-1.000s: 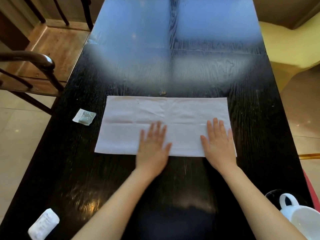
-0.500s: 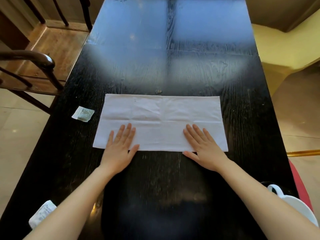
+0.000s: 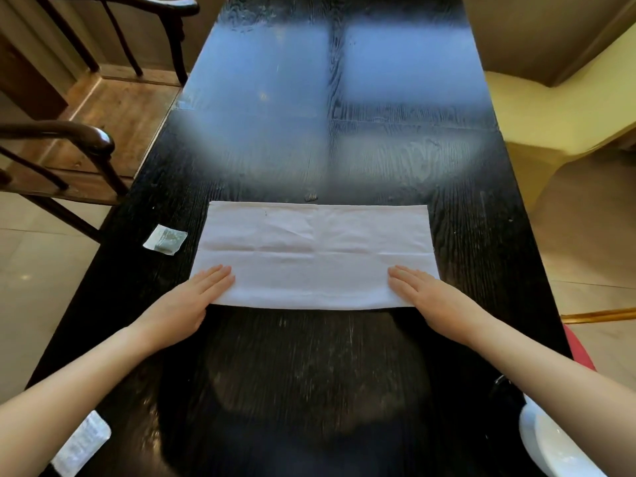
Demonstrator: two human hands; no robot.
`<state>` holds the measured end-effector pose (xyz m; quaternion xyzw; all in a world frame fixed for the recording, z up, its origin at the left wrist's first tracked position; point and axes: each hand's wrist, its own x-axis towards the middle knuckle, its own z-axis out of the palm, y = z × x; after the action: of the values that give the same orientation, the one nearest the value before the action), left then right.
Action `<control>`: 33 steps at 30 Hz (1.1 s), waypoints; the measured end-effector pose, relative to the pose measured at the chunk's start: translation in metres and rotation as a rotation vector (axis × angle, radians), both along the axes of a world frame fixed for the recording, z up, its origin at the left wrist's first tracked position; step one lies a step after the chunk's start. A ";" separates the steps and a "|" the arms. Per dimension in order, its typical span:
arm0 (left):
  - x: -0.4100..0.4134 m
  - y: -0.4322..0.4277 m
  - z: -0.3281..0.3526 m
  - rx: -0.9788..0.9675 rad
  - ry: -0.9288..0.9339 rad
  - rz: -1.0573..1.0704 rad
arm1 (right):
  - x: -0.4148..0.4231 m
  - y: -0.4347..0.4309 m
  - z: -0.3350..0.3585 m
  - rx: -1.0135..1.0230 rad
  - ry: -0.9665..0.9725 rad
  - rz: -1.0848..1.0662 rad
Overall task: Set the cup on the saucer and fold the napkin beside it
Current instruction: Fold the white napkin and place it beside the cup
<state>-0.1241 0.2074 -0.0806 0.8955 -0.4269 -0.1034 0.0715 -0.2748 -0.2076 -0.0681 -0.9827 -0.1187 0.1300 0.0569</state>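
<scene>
The white napkin (image 3: 315, 256) lay flat in a long strip across the black table (image 3: 309, 356), with a crease line running along its middle. Your left hand (image 3: 182, 302) pressed flat on its near left corner, fingers straight and together, gripping nothing. Your right hand (image 3: 430, 296) did the same on the near right corner. The white cup (image 3: 550, 449) sat by your right arm, partly hidden.

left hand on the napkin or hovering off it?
Touching. The head view shows the left hand lying flat with its fingers over the near left corner of the napkin, no gap or shadow between them.
</scene>
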 end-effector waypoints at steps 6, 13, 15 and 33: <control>0.021 0.009 0.016 -0.308 0.204 0.384 | 0.019 -0.017 0.022 0.411 0.008 -0.437; 0.074 -0.012 0.021 -0.648 0.426 0.803 | 0.057 -0.045 0.041 1.024 0.209 -0.931; 0.089 -0.028 0.017 -0.738 0.397 0.859 | 0.068 -0.045 0.032 1.050 0.080 -1.044; 0.120 -0.089 -0.029 -0.147 -0.254 0.881 | 0.133 -0.012 -0.030 -0.169 -0.469 -0.982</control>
<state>-0.0046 0.1179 -0.1091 0.9897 -0.0175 0.0777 0.1191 -0.1420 -0.2198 -0.0980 -0.9264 0.3551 -0.1253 0.0037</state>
